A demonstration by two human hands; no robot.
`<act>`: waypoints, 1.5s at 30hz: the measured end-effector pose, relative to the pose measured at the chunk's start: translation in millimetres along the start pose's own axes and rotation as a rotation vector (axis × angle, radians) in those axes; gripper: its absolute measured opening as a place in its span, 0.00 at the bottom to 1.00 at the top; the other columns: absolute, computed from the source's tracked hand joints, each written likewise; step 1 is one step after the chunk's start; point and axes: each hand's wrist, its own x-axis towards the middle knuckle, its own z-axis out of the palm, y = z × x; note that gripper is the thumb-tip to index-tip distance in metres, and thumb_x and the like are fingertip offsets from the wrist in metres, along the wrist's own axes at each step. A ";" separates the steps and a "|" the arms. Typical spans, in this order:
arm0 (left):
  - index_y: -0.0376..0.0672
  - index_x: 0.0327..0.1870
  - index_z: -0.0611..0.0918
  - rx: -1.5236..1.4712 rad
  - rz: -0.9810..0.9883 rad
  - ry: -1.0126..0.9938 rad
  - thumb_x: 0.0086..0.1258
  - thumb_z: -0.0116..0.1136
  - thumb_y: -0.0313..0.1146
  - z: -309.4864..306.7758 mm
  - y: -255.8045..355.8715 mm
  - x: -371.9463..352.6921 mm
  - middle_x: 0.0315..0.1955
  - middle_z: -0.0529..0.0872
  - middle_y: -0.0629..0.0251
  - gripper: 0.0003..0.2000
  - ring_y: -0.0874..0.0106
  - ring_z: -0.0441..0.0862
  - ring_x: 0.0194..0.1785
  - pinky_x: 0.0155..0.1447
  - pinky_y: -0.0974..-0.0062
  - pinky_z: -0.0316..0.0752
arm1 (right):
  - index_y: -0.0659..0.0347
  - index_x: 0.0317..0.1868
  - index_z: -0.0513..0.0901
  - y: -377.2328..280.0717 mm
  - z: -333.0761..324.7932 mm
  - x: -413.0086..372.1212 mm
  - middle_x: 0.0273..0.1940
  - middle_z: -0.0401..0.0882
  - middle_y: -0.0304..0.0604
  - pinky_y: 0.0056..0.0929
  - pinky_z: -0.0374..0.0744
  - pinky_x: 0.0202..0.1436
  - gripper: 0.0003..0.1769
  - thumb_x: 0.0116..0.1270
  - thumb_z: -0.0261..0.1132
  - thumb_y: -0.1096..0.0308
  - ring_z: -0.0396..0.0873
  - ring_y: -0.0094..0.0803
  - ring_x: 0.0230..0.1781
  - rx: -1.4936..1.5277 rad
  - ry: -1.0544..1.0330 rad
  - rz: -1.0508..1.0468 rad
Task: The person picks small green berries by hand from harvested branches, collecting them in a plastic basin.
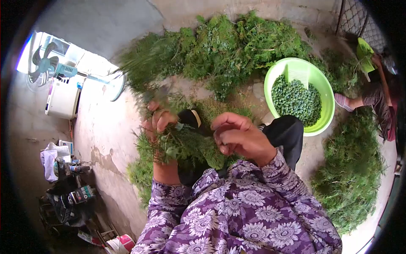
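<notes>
Floral shirt (pixel 247 207), leafy sprig (pixel 190 144) between both hands (pixel 160 122) (pixel 243 137)

Bare floor (pixel 120 139), pale and worn, with darker patches toward its left edge. Meets a plain grey wall (pixel 101 25) at the far edge; falls into shadow by a brown wall (pixel 25 122) on the left. Glares under strong white light at the far left corner, around a standing fan (pixel 45 63) and a white box (pixel 63 99). Gathers dim clutter (pixel 72 199) at the near left corner. Reaches wire mesh (pixel 354 17) at the far right.
</notes>
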 end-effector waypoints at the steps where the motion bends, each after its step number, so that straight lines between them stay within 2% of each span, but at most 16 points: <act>1: 0.35 0.41 0.76 0.070 -0.122 0.027 0.65 0.44 0.32 8.4 7.3 9.5 0.28 0.77 0.63 0.11 0.79 0.69 0.17 0.21 0.80 0.72 | 0.62 0.40 0.72 -6.5 2.7 -3.4 0.28 0.73 0.35 0.15 0.68 0.23 0.08 0.61 0.54 0.70 0.70 0.19 0.22 0.056 0.037 0.013; 2: 0.35 0.41 0.76 0.070 -0.133 0.021 0.65 0.44 0.32 14.4 2.5 3.7 0.28 0.77 0.63 0.11 0.79 0.69 0.17 0.21 0.80 0.72 | 0.62 0.40 0.72 -9.7 4.6 -4.9 0.28 0.73 0.35 0.15 0.68 0.23 0.08 0.61 0.54 0.70 0.70 0.19 0.22 0.056 0.036 0.002; 4: 0.39 0.33 0.76 1.148 -0.061 0.586 0.66 0.43 0.36 35.6 -16.6 -11.4 0.19 0.73 0.70 0.11 0.81 0.66 0.15 0.17 0.82 0.66 | 0.60 0.40 0.73 -14.4 10.3 -6.8 0.29 0.74 0.34 0.14 0.67 0.23 0.08 0.62 0.55 0.67 0.71 0.18 0.24 0.017 0.042 0.032; 5: 0.40 0.34 0.73 0.453 -0.085 0.364 0.66 0.42 0.39 14.7 -6.7 -8.9 0.15 0.68 0.73 0.12 0.82 0.64 0.14 0.15 0.85 0.62 | 0.60 0.38 0.74 -15.5 14.7 -8.2 0.29 0.74 0.33 0.15 0.69 0.25 0.09 0.60 0.59 0.65 0.71 0.17 0.26 -0.072 0.045 0.016; 8: 0.39 0.34 0.71 0.904 -0.215 0.645 0.66 0.41 0.40 38.6 -34.1 -10.1 0.16 0.67 0.73 0.12 0.82 0.64 0.15 0.15 0.85 0.62 | 0.61 0.36 0.74 -7.0 26.9 -6.6 0.28 0.73 0.32 0.18 0.70 0.29 0.11 0.56 0.64 0.66 0.70 0.17 0.27 -0.470 0.083 -0.268; 10: 0.39 0.34 0.71 0.656 -0.152 0.724 0.67 0.39 0.41 42.5 -47.7 -12.1 0.15 0.67 0.72 0.13 0.82 0.63 0.15 0.15 0.85 0.61 | 0.61 0.36 0.74 0.3 27.5 -4.7 0.28 0.72 0.32 0.20 0.71 0.33 0.13 0.52 0.67 0.67 0.69 0.17 0.28 -0.429 0.091 -0.349; 12: 0.39 0.38 0.71 2.038 -0.035 0.196 0.68 0.35 0.39 23.4 -33.7 -22.5 0.15 0.69 0.72 0.14 0.84 0.63 0.14 0.15 0.86 0.60 | 0.62 0.36 0.74 2.3 28.4 -6.8 0.28 0.72 0.33 0.21 0.72 0.33 0.14 0.51 0.68 0.66 0.69 0.18 0.29 -0.532 0.176 -0.445; 13: 0.39 0.38 0.71 2.036 -0.035 0.188 0.68 0.35 0.39 25.9 -36.3 -20.7 0.15 0.69 0.72 0.14 0.84 0.63 0.14 0.15 0.86 0.60 | 0.62 0.36 0.74 3.4 27.8 -8.0 0.28 0.72 0.33 0.21 0.72 0.33 0.14 0.51 0.68 0.66 0.69 0.18 0.29 -0.533 0.178 -0.452; 16: 0.39 0.45 0.71 0.840 -0.374 0.632 0.71 0.34 0.44 43.6 -48.9 -10.5 0.19 0.73 0.67 0.18 0.82 0.63 0.10 0.11 0.86 0.58 | 0.63 0.36 0.74 2.6 28.3 -11.6 0.28 0.73 0.34 0.22 0.72 0.33 0.16 0.49 0.69 0.66 0.69 0.19 0.29 -0.478 0.176 -0.383; 17: 0.39 0.45 0.71 1.161 -0.185 1.081 0.71 0.33 0.47 67.1 -87.6 7.7 0.14 0.68 0.71 0.20 0.82 0.55 0.07 0.09 0.85 0.54 | 0.63 0.36 0.74 0.1 30.5 -13.1 0.27 0.73 0.34 0.22 0.72 0.33 0.16 0.49 0.69 0.66 0.69 0.19 0.28 -0.563 0.233 -0.384; 24: 0.40 0.45 0.71 0.885 -0.207 0.812 0.70 0.34 0.47 52.2 -59.0 -11.8 0.12 0.66 0.73 0.19 0.83 0.50 0.06 0.08 0.87 0.51 | 0.63 0.34 0.73 -7.1 42.1 -25.0 0.20 0.70 0.32 0.17 0.64 0.18 0.09 0.54 0.62 0.70 0.67 0.17 0.18 -0.317 0.145 -0.189; 26: 0.39 0.50 0.69 1.980 -0.277 0.273 0.70 0.36 0.45 42.0 -39.8 -23.5 0.19 0.73 0.68 0.19 0.85 0.52 0.07 0.08 0.87 0.51 | 0.63 0.33 0.73 5.8 32.2 -20.1 0.19 0.68 0.32 0.16 0.61 0.16 0.06 0.54 0.60 0.73 0.64 0.16 0.15 -0.089 0.061 -0.153; 30: 0.38 0.51 0.69 1.625 -0.258 0.155 0.69 0.39 0.41 65.2 -14.9 -24.9 0.29 0.74 0.63 0.17 0.80 0.63 0.21 0.16 0.85 0.62 | 0.62 0.30 0.72 -8.3 27.8 -38.1 0.17 0.64 0.33 0.15 0.52 0.13 0.05 0.53 0.56 0.79 0.58 0.15 0.12 0.298 -0.098 -0.063; 35: 0.36 0.52 0.67 1.121 -0.252 0.003 0.68 0.42 0.37 80.1 -2.3 -7.5 0.42 0.76 0.57 0.16 0.74 0.77 0.40 0.27 0.81 0.77 | 0.59 0.30 0.74 -44.9 -8.2 -64.6 0.19 0.67 0.32 0.13 0.53 0.11 0.00 0.57 0.56 0.73 0.57 0.15 0.11 0.067 0.311 -0.461; 40: 0.37 0.45 0.71 0.984 -0.328 0.324 0.68 0.40 0.46 77.4 10.3 -14.3 0.16 0.74 0.73 0.20 0.80 0.69 0.14 0.32 0.69 0.72 | 0.63 0.35 0.77 -68.6 -103.1 -86.0 0.25 0.73 0.34 0.16 0.65 0.21 0.06 0.60 0.54 0.72 0.69 0.18 0.22 -0.446 1.013 -0.966; 45: 0.41 0.42 0.72 0.957 -0.340 0.431 0.67 0.41 0.46 55.5 33.8 -21.0 0.09 0.61 0.79 0.16 0.80 0.60 0.11 0.28 0.74 0.67 | 0.61 0.46 0.76 -49.5 -247.3 -98.2 0.42 0.77 0.50 0.31 0.72 0.42 0.19 0.58 0.55 0.58 0.76 0.45 0.41 -1.539 1.464 -0.335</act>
